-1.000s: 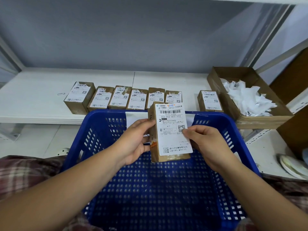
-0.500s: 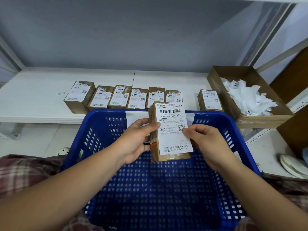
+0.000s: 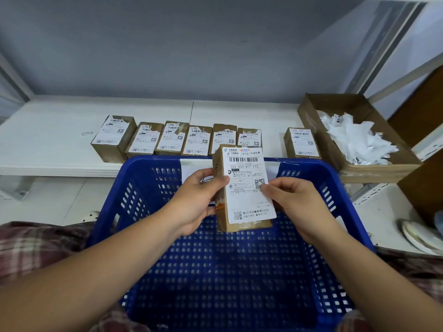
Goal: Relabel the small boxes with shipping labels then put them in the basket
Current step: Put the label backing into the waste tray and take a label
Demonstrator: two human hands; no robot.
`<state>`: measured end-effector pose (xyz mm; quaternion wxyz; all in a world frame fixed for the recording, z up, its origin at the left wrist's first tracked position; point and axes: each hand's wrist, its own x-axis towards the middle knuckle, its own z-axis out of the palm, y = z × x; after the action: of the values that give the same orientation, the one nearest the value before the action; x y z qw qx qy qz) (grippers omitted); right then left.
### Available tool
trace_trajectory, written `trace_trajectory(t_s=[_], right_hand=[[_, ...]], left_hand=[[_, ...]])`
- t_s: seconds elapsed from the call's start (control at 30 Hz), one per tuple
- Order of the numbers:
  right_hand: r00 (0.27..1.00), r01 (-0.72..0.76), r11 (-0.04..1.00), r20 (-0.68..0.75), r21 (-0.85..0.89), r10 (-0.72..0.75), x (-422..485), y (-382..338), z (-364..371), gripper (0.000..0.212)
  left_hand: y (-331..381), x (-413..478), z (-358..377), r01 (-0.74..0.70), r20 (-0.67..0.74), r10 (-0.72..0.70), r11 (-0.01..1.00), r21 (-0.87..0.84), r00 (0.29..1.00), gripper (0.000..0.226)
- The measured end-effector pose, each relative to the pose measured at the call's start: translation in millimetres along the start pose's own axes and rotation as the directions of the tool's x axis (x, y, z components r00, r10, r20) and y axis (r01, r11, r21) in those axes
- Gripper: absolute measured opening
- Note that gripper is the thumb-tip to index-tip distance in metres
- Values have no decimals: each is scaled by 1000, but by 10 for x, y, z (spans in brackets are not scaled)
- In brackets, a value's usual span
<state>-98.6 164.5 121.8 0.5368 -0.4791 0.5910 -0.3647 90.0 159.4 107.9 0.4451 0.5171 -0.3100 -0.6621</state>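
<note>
Above the blue perforated plastic basket (image 3: 134, 188), the person holds a small brown cardboard box (image 3: 221, 218) upright, its face covered by a white shipping label (image 3: 247, 192). The left hand (image 3: 196, 202) grips the box's left side, thumb on the label's edge. The right hand (image 3: 294, 202) pinches the label's right edge. Beyond the basket's far rim, six more labelled boxes (image 3: 172, 140) lie in a row. A seventh box (image 3: 302, 143) sits apart toward the basket's right, beside an open cardboard tray (image 3: 374, 174) of white paper scraps (image 3: 354, 140).
</note>
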Motion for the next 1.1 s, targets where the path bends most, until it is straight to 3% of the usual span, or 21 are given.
trace_trajectory(t_s=[0.43,0.73,0.9,1.0,1.1], right_hand=[[988,115,937,-56,-330,-141,-24,20,3,8],[970,175,911,-91,-373,-223,-51,14,17,8],[969,191,900,-69,-391,-236,-56,12,32,20],[977,159,894,-61,-419,-202,-35,22,22,58],[974,167,882,-63,-441,-216,-38,9,12,59]], left_hand=[[-15,-28,32,-14,-25,14,1000,19,1000,25],[-11,-26,42,-15,-29,16,1000,16,999,20],[-3,-24,43,-4,-34,4,1000,-3,999,22],[-12,-28,39,2,-19,-2,1000,7,1000,25],[-22,-36,42,14,-15,-14,1000,-9,1000,29]])
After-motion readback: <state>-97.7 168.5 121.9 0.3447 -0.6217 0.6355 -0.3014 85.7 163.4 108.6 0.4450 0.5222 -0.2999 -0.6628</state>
